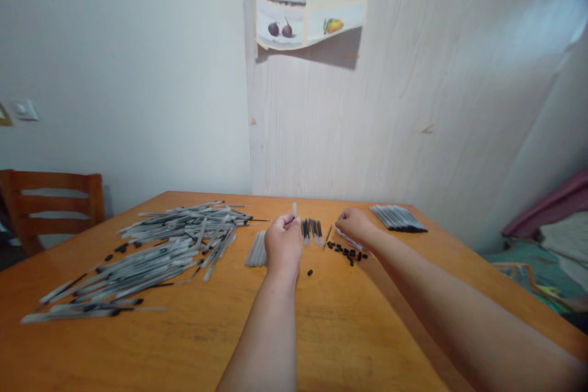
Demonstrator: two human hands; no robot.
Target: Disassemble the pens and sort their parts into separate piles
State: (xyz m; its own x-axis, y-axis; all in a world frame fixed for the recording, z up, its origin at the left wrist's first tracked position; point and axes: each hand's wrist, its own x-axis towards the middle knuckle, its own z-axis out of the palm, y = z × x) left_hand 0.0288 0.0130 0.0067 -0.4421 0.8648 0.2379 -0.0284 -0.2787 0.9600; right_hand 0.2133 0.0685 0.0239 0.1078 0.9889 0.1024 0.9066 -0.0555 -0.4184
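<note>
My left hand (283,242) is closed around a translucent white pen barrel (294,209), whose upper end sticks up above the fingers. Beside that hand lies a row of similar pale barrels (256,251). Just to its right is a row of short black-and-clear pen refills (312,230). Farther right, my right hand (354,224) is low over the table with its fingers curled together; whatever they hold is hidden. Thin whitish pieces (348,239) lie under it. Small black plugs (342,250) are scattered nearby, and a single black plug (310,272) sits apart, closer to me.
A large loose heap of pen parts (169,251) covers the left of the wooden table (340,331). A neat row of black-tipped pens (399,218) lies at the back right. A wooden chair (52,193) stands left, and a fruit poster (312,3) hangs on the wall.
</note>
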